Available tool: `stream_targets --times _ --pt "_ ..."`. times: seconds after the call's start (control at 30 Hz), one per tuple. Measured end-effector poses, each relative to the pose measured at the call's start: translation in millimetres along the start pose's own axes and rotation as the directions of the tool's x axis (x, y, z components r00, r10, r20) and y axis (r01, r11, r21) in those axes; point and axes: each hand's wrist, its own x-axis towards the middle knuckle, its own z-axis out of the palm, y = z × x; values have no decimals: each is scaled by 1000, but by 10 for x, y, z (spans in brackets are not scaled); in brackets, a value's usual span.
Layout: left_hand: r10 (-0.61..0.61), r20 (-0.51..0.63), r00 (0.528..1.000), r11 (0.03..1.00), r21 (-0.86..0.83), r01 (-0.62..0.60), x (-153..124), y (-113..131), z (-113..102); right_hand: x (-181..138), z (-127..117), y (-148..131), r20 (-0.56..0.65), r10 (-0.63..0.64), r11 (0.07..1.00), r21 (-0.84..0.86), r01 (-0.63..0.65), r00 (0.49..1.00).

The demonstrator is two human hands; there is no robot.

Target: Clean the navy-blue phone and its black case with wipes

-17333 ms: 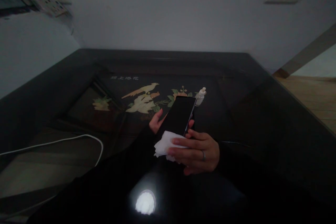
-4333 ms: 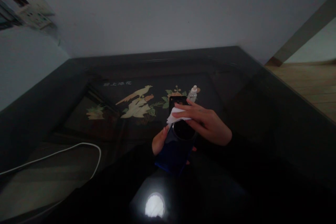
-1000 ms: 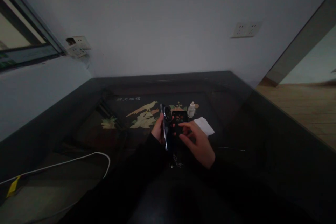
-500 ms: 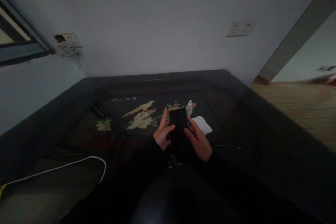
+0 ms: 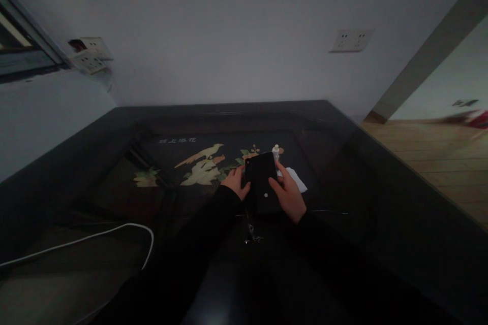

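A black smartphone (image 5: 262, 175) is held between my two hands above the dark table. The face turned up shows a small camera-like spot at its upper left corner and a pale round dot lower down. My left hand (image 5: 235, 182) is closed on the phone's left edge, fingers bent and thumb on the near face. Along the right edge, my right hand (image 5: 290, 195) grips with its thumb across the face and the fingers behind. A metallic charm on a cord (image 5: 251, 234) hangs below the phone. Just behind it stands a small white bottle (image 5: 276, 151), partly covered by the phone.
White folded paper or tissue (image 5: 298, 180) lies right of my right hand, partly hidden. The dark glossy table (image 5: 331, 162) has a bird-and-flower picture (image 5: 202, 167) on its top. A white cable (image 5: 95, 238) curves at the left. Wall sockets (image 5: 351, 40) are beyond the table.
The phone has been turned over, from its plain dark face to the one with the dot. My left fingers, stretched out before, are now bent round its edge.
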Motion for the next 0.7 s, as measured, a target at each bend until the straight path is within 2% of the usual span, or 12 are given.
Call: stream_targets --times 0.07,0.17,0.27,0.47,0.57,0.7 --pt "-22 -15 1000 999 29 22 17 5 38 60 38 20 -15 16 995 -94 -18 1000" --pt "-73 -25 997 997 25 74 42 3 28 102 94 56 16 89 988 -128 -86 996" --pt "-110 -51 993 993 -39 108 81 -45 -35 108 139 53 29 25 996 -83 -23 999" --pt "-114 -108 988 948 -310 76 99 -241 -9 169 218 -77 59 -1 998 -56 4 998" --pt "-111 -121 986 882 -470 41 77 -313 84 205 248 -114 62 -40 997 -62 44 997" --pt "-68 -179 981 762 -644 -65 50 -315 175 222 258 -117 77 -80 993 -76 86 994"
